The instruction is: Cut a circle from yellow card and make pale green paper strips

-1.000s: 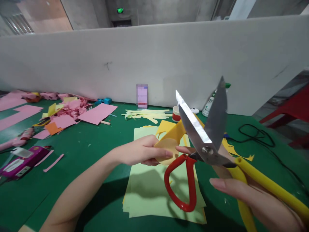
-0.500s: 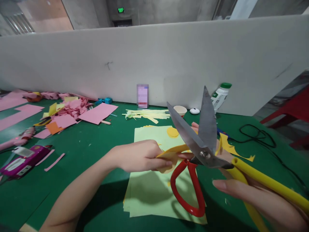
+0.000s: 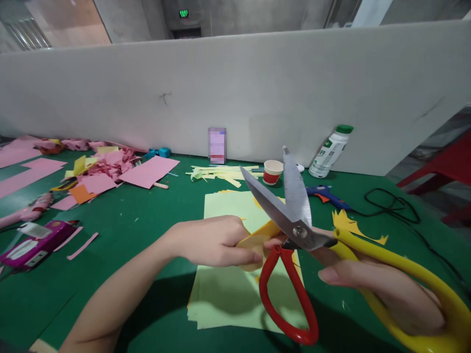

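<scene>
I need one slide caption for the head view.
Right hand holds open scissors; left hand pinches yellow paper above green sheets.

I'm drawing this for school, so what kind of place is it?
Probably a paper-craft workspace: there are large scissors, a stack of pale green paper and a blue glue gun.

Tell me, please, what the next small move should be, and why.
Perhaps let the right hand take the red handle of the scissors: that loop looks ungripped, the blades stand open, and the left hand holds yellow paper.
</scene>
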